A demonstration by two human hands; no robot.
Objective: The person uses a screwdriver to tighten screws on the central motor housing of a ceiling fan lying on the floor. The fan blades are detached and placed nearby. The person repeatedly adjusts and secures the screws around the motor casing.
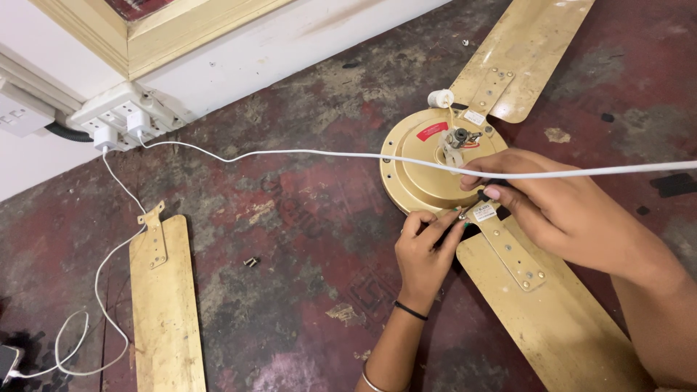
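Far left of both hands: loose fan blade (167, 305) flat on the floor, long axis running toward and away from the camera, bracket end pointing away. White cable (290, 153) runs from the wall socket strip (123, 116) rightward, crossing just over the right hand's fingers.

Small screw or bolt (251, 261) lies on the floor, well left of the left hand.

Left hand (425, 250): fingertips pinched together on something tiny at the blade bracket's (508, 250) inner end; too small to tell what. Bracket sits just right of its fingertips, touching.

Fan motor housing (428, 163): round, gold, directly beyond the left hand, under the right fingertips.

Right hand (559, 207): fingers curled around a dark tool (485, 190), mostly hidden, tip aimed left-down at the same bracket end. Both hands meet there; the right is nearer from above.

Attached blade (552, 319) runs from the hands toward lower right, under the right forearm. The second attached blade (523, 51) runs away to upper right.
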